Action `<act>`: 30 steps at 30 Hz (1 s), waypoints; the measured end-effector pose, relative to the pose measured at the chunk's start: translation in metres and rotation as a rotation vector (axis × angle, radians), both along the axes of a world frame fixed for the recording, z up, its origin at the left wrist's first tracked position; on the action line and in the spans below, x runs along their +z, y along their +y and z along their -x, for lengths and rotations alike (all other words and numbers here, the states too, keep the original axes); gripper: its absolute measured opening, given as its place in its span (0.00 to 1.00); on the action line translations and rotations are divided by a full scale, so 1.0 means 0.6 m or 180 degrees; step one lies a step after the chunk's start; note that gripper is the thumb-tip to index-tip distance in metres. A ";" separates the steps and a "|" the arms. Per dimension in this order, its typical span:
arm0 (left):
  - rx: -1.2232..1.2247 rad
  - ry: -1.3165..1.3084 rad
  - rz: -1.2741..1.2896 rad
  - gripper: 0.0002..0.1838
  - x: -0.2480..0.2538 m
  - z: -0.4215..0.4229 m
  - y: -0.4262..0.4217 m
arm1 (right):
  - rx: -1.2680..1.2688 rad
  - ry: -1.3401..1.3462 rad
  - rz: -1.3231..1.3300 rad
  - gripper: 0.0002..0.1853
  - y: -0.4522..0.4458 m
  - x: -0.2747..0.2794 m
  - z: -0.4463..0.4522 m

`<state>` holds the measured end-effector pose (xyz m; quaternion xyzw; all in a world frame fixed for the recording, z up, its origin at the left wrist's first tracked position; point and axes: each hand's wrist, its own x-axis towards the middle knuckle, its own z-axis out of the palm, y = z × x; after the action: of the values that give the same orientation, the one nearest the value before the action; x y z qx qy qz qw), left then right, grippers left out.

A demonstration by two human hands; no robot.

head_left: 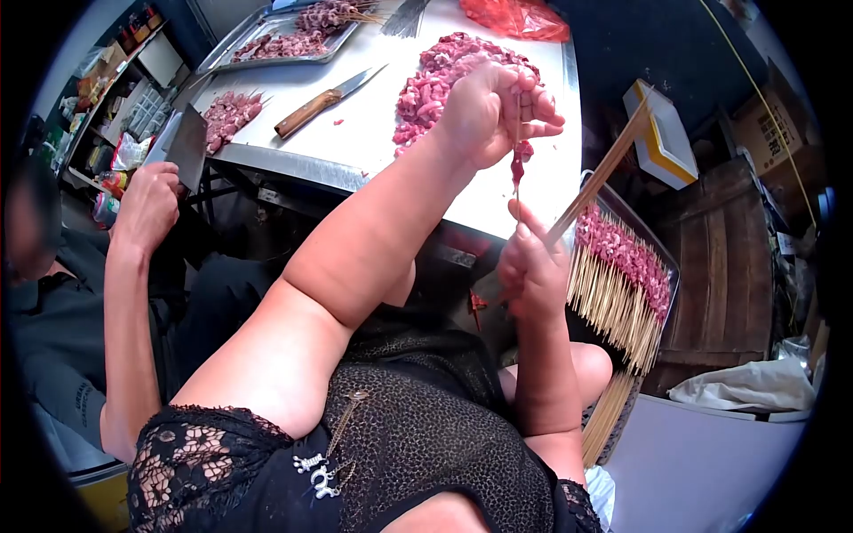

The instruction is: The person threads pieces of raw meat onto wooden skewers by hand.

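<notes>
My left hand (pixel 498 115) is raised over the white table, palm turned up, its thumb and fingers closed round the upper part of a thin skewer. Dark red meat (pixel 518 167) is on this skewer just below the fingers. Lower down, my right hand (pixel 533 266) grips the skewer's lower end and also a bundle of bare bamboo skewers (pixel 604 169) that fans up to the right. Behind my left hand lies a pile of cut pink meat (pixel 422 93). Right of my right hand, a metal tray (pixel 673 266) holds rows of loaded skewers (pixel 622 266).
A wooden-handled knife (pixel 311 111) lies on the table (pixel 373 133). At left, a co-worker's hand (pixel 147 209) holds a cleaver (pixel 185 147) near meat skewers (pixel 233 115). A meat tray (pixel 284 44) and red plastic bag (pixel 515 18) are at the back.
</notes>
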<state>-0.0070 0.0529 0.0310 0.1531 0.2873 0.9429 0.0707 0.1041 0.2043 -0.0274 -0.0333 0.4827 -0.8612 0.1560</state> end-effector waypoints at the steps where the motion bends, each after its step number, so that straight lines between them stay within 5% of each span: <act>1: -0.0010 -0.0016 0.0001 0.13 -0.001 0.002 -0.001 | 0.0190 -0.0235 0.0328 0.17 -0.001 0.004 0.000; 6: -0.0438 0.0392 0.0187 0.13 -0.014 -0.002 0.014 | 0.0437 -0.0516 0.1421 0.17 0.004 0.017 0.004; 10: -0.0309 -0.0324 0.0668 0.17 -0.012 -0.019 0.036 | 0.0289 -0.0349 0.0829 0.18 0.023 0.016 0.032; 13: 0.1109 0.0512 0.2861 0.22 -0.015 0.007 0.015 | -0.0184 0.0151 0.0493 0.19 0.060 0.004 0.043; 16: 0.0916 0.1045 0.4658 0.11 -0.030 0.041 0.014 | -0.0405 0.0315 0.0340 0.18 0.079 0.008 0.043; 17: 0.1554 0.2475 0.5335 0.13 -0.068 0.064 0.017 | -0.0406 0.0261 0.0331 0.18 0.082 0.005 0.042; 18: 0.1702 0.2936 0.5779 0.14 -0.080 0.064 0.023 | -0.0409 0.0206 0.0319 0.18 0.086 0.001 0.041; 20: 0.1660 0.2634 0.6898 0.10 -0.101 0.073 0.032 | -0.0435 0.0161 0.0318 0.18 0.092 -0.006 0.041; 24: 0.1683 0.2282 0.6309 0.07 -0.086 0.071 0.015 | -0.0451 0.0058 0.0280 0.18 0.096 -0.014 0.040; 26: 0.1141 0.0697 0.4958 0.09 -0.050 0.034 0.006 | -0.0249 0.0085 0.0048 0.19 0.093 -0.020 0.041; 30: 0.0988 -0.0258 0.3631 0.15 -0.056 0.037 -0.056 | -0.0057 0.0081 -0.0263 0.18 0.079 -0.032 0.032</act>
<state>-0.0290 0.0191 -0.0024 0.0109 0.7650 0.6438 0.0140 0.0847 0.2516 -0.0469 -0.0336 0.5200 -0.8414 0.1434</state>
